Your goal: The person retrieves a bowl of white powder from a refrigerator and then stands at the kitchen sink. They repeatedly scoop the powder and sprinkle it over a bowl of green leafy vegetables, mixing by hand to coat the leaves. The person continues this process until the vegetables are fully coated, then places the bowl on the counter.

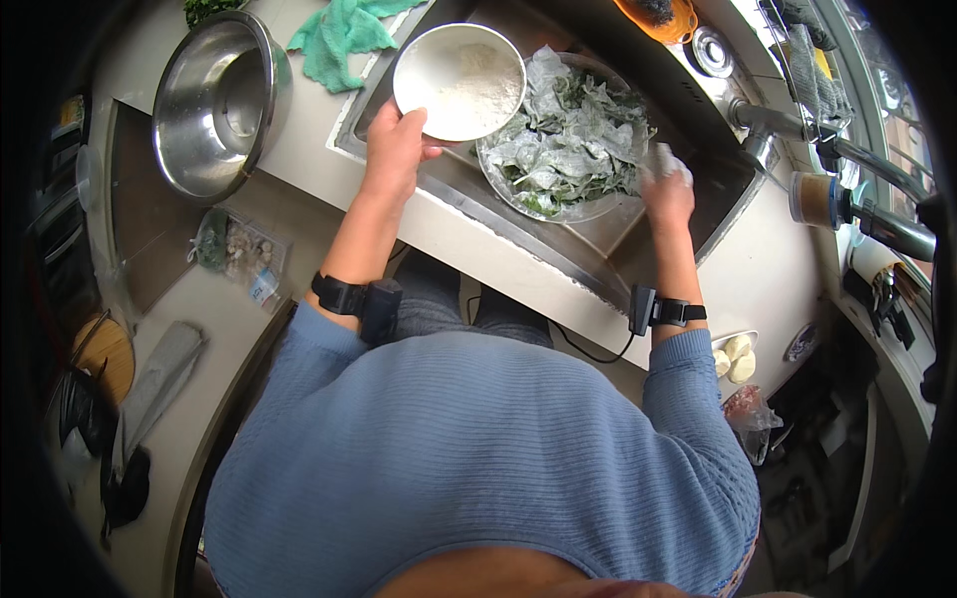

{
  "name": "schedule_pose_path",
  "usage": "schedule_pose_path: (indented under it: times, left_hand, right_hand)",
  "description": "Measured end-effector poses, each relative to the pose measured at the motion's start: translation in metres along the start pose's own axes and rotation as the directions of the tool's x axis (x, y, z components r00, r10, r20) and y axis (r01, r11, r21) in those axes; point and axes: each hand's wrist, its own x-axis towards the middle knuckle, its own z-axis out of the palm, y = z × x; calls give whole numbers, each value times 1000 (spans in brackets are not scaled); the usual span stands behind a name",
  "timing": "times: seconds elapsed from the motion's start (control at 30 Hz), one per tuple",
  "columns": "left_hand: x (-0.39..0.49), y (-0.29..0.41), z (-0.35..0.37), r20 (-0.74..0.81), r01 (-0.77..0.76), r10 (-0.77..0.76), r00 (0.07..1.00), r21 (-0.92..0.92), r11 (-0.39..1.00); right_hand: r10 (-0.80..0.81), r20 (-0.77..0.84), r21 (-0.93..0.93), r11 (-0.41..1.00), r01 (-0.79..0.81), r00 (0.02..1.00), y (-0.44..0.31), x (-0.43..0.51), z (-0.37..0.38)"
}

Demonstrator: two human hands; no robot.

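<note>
My left hand [396,153] holds a white bowl [425,63] by its near edge, tilted so that its inside faces me. White flour-like powder [490,82] lies in it. Right of this bowl, a wide round basin [557,215] full of green leaves [579,138] stands in the steel sink. The leaves are heavily coated with white powder. My right hand [668,187] is at the basin's right rim, its fingers white with powder and blurred. Whether those fingers grip the rim or hold anything is not clear.
A large steel mixing bowl [213,112] stands on the left counter beside a green cloth [340,45]. The faucet [777,123] reaches in from the right. An orange basket [662,19] sits behind the sink. Pale peeled pieces [739,359] lie on a plate at right.
</note>
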Motion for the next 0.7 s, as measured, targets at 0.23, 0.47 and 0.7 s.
schedule_pose_path:
  times: [0.23,0.47,0.7]
  left_hand:
    - [0,-6,2,10,-8,8,1000,17,1000]
    - [-3,-17,0,14,0,0,1000,-4,1000]
    - [-10,-15,-1,-3,2,-3,1000,-25,1000]
  right_hand:
    - [-556,533,-75,720,690,638,-105,-13,53]
    - [-582,458,-347,579,738,672,-122,-7,77]
    - [-684,414,-192,579,792,601,-114,35,93]
